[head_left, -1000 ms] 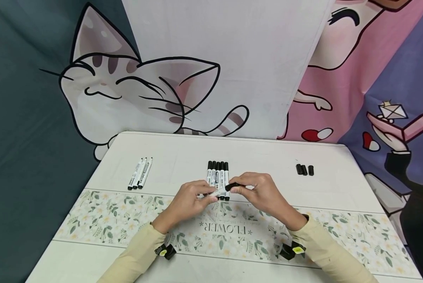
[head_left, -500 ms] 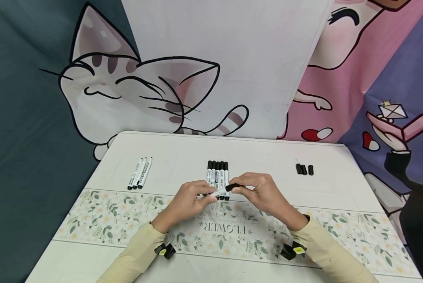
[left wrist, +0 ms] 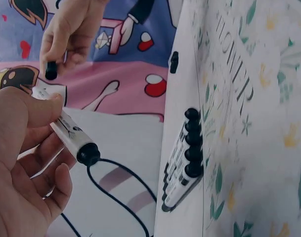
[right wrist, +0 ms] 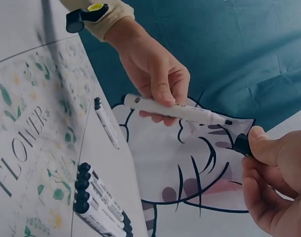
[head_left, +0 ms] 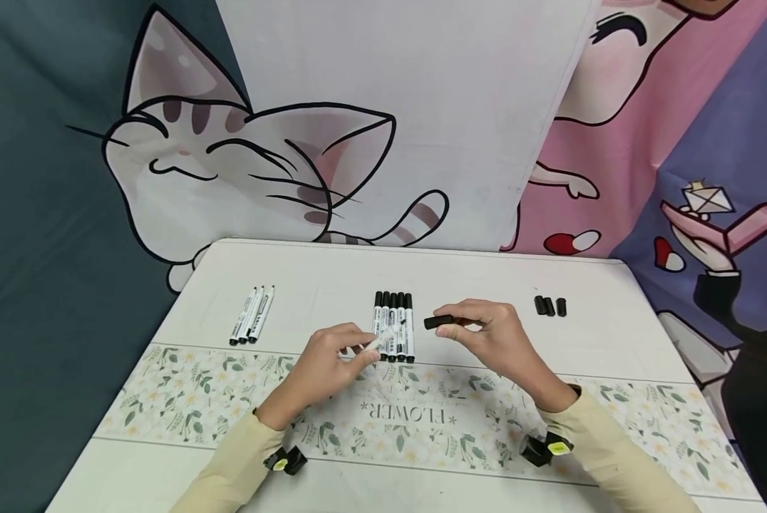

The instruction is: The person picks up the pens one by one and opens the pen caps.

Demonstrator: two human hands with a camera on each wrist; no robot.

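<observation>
My left hand (head_left: 332, 360) pinches a white marker (right wrist: 165, 107) whose black tip is bare and points toward the right hand. Between thumb and fingers, my right hand (head_left: 489, 335) holds a black marker cap (head_left: 438, 322), apart from the tip. In the right wrist view a small gap shows between tip and cap. Behind the hands, a row of several capped markers (head_left: 393, 313) lies side by side on the table (head_left: 319, 285). The held marker partly covers that row in the head view.
Several uncapped white markers (head_left: 252, 315) lie at the table's left. Loose black caps (head_left: 550, 306) lie together at the right. A floral band with the word FLOWER (head_left: 403, 413) crosses the table cover. Printed cat curtains (head_left: 229, 171) hang behind the far edge.
The cap has come off the marker. My right hand has moved right and up with the cap, while the left hand has shifted slightly left with the marker.
</observation>
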